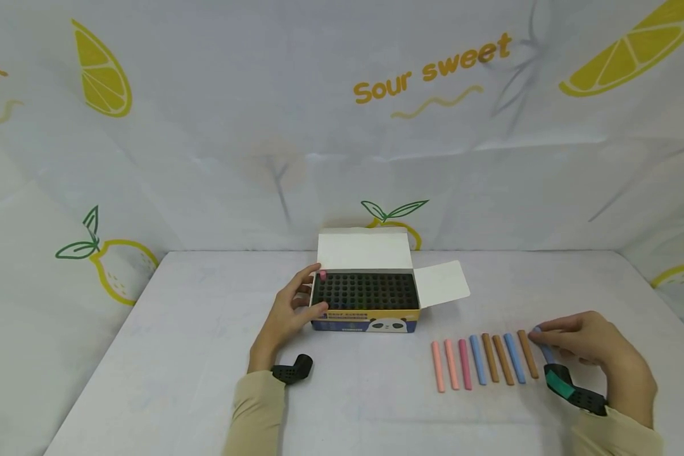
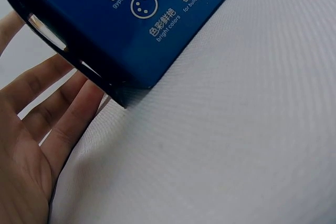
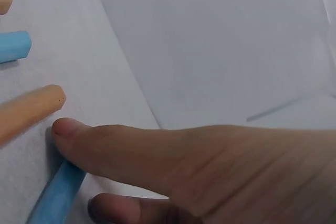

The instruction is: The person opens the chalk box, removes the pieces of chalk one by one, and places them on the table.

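Observation:
A blue and yellow chalk box (image 1: 348, 321) with a panda on its front stands with its lid up. Its dark insert of holes (image 1: 370, 291) carries one pink chalk stick (image 1: 322, 275) at the far left corner. My left hand (image 1: 285, 313) holds the box's left end, thumb at the front edge and fingers at the side and back. Over on the right, my right hand (image 1: 598, 345) pinches the far end of a blue chalk stick (image 3: 58, 195). Beside it lies an orange-brown chalk stick (image 3: 34, 109), apart from the fingers.
Left of the right hand, several chalk sticks lie in a row: light pink (image 1: 437, 367), dark pink (image 1: 465, 365), blue (image 1: 478, 360) and brown (image 1: 490, 358). A white side flap (image 1: 443, 283) sticks out from the box. Behind the table (image 1: 376, 405) hangs a lemon-print cloth (image 1: 234, 158).

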`<state>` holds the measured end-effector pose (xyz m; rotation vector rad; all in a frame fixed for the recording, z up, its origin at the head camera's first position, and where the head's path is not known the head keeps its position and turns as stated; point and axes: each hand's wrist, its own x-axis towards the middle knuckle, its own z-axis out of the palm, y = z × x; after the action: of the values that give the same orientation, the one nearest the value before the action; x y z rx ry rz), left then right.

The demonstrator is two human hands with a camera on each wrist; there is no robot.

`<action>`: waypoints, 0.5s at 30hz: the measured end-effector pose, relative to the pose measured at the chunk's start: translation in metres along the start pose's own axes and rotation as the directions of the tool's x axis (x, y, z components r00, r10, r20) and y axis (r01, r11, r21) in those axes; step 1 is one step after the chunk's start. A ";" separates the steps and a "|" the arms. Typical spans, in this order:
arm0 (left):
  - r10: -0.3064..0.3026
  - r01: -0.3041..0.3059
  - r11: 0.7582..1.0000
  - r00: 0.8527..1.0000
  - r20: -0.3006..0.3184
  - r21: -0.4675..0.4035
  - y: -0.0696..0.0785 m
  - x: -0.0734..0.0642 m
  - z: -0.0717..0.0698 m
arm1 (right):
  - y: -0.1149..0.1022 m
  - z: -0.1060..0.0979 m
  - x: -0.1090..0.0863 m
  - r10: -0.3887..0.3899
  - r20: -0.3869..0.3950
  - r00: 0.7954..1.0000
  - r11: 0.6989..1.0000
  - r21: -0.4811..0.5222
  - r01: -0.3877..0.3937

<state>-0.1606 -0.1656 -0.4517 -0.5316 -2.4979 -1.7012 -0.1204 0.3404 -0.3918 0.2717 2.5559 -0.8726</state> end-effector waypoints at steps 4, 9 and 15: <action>-0.002 0.002 1.000 1.000 -0.001 0.004 0.000 0.001 0.000 | 0.000 0.000 0.002 0.002 -0.023 1.000 1.000 -0.029 -0.002; -0.007 0.007 1.000 1.000 0.003 0.001 -0.001 0.000 0.000 | -0.001 0.001 0.003 0.003 -0.034 0.999 0.999 -0.035 -0.004; -0.003 0.003 1.000 1.000 0.009 -0.007 -0.001 0.000 -0.001 | -0.003 0.001 0.003 -0.002 -0.031 1.000 0.999 -0.035 0.001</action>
<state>-0.1606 -0.1665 -0.4520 -0.5374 -2.5014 -1.7134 -0.1234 0.3376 -0.3921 0.2751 2.5974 -0.8291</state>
